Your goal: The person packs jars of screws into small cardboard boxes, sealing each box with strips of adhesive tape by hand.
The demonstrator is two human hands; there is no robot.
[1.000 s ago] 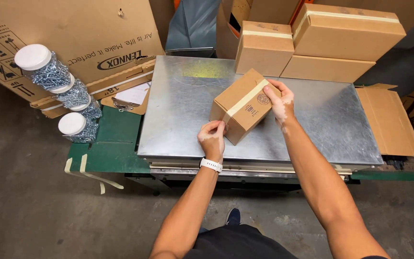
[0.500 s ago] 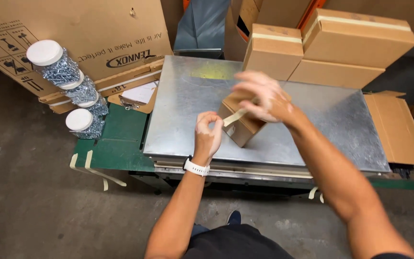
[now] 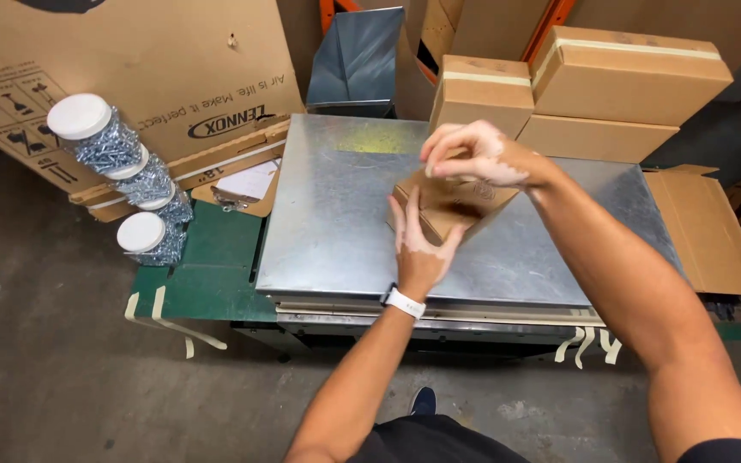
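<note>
A small brown cardboard box [image 3: 449,206] sat tilted near the middle of the flat grey sheet-metal panel [image 3: 336,240]. The left hand [image 3: 422,249] pressed open-palmed against the box's near side; the right hand [image 3: 473,154] gripped its top edge with curled fingers.

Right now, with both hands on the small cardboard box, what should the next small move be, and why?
Probably set the small cardboard box flat on the metal sheet. It sits tilted on one edge, the left hand bracing its near face and the right hand gripping its top, so it looks unsteady.
</note>
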